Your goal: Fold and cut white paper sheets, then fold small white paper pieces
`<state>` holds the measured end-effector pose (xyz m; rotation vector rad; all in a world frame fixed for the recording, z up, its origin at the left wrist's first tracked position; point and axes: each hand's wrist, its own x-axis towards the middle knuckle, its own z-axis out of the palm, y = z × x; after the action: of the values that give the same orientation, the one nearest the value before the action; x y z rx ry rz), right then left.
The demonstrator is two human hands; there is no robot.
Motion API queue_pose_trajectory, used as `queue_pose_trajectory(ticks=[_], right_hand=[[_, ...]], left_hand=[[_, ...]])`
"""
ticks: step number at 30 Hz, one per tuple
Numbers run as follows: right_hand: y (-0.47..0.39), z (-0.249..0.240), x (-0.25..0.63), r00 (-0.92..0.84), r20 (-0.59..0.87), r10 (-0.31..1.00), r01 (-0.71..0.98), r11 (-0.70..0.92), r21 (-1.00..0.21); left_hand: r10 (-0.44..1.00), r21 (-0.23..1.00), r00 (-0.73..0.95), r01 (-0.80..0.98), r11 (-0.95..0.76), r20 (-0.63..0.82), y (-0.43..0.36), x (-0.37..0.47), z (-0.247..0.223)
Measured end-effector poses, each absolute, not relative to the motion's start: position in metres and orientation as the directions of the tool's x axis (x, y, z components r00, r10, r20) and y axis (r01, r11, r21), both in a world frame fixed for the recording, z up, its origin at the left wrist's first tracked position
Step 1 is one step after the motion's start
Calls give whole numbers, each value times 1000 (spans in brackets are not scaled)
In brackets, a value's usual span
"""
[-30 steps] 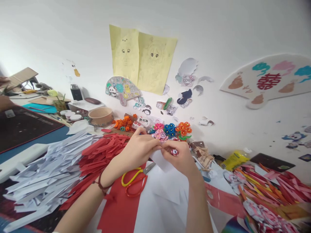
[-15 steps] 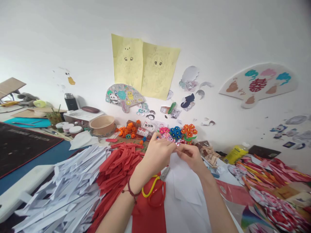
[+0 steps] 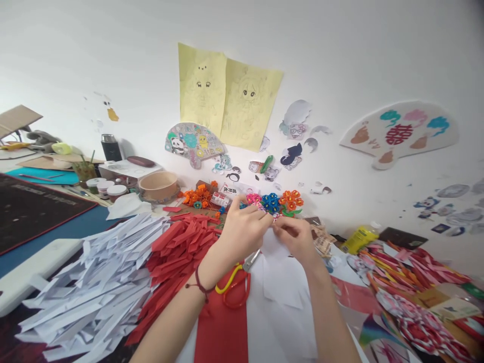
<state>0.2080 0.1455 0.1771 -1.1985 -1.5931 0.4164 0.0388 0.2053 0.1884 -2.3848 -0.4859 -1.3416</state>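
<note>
My left hand (image 3: 247, 226) and my right hand (image 3: 297, 237) meet at the fingertips over the middle of the table. Both are closed in a pinch on the top edge of a white sheet of paper (image 3: 275, 246), which hangs between them. Exactly where the fingers grip is partly hidden. More white paper (image 3: 280, 317) lies beneath my hands. Scissors (image 3: 247, 285) with a yellow and red handle rest left of it, partly over a red sheet (image 3: 221, 327). Beside my left forearm are piled folded red paper pieces (image 3: 181, 247) and folded white paper pieces (image 3: 94, 287).
Behind my hands stand orange flowers (image 3: 291, 200) and blue flowers (image 3: 271, 202). A round tan bowl (image 3: 158, 185) and a dark thermos (image 3: 111, 147) are at the back left. At right are a yellow bottle (image 3: 361, 237) and coloured paper strips (image 3: 416, 262).
My view has shifted slightly, so the table's things sit a little further left. My fingertips stay together, and more of the white sheet shows raised between them.
</note>
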Motion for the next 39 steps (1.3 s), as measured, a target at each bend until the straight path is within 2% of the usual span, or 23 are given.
queue_pose_trajectory(ticks=[6, 15, 23, 26, 29, 32, 35, 39], right_hand=[[135, 184, 207, 39, 603, 797, 573, 476, -667], [126, 195, 211, 24, 581, 814, 601, 453, -659], [140, 188, 228, 80, 611, 787, 796, 319, -515], [149, 178, 249, 141, 620, 772, 881, 187, -434], [154, 170, 267, 211, 601, 771, 850, 159, -503], [156, 170, 266, 174, 558, 812, 667, 319, -673], [155, 175, 249, 29, 521, 853, 381, 472, -795], [154, 180, 232, -37, 511, 859, 189, 508, -840]], left_hand=[[82, -188, 449, 525, -830, 890, 193, 38, 194], [103, -153, 376, 592, -792, 921, 187, 22, 208], [140, -116, 360, 605, -788, 922, 210, 24, 200], [215, 21, 260, 589, -808, 941, 214, 18, 203], [366, 254, 123, 522, -814, 922, 214, 11, 211], [577, 510, 144, 331, -794, 804, 213, 14, 213], [737, 745, 230, 69, -663, 635, 214, 27, 207], [807, 876, 344, -150, -457, 480, 215, 46, 197]])
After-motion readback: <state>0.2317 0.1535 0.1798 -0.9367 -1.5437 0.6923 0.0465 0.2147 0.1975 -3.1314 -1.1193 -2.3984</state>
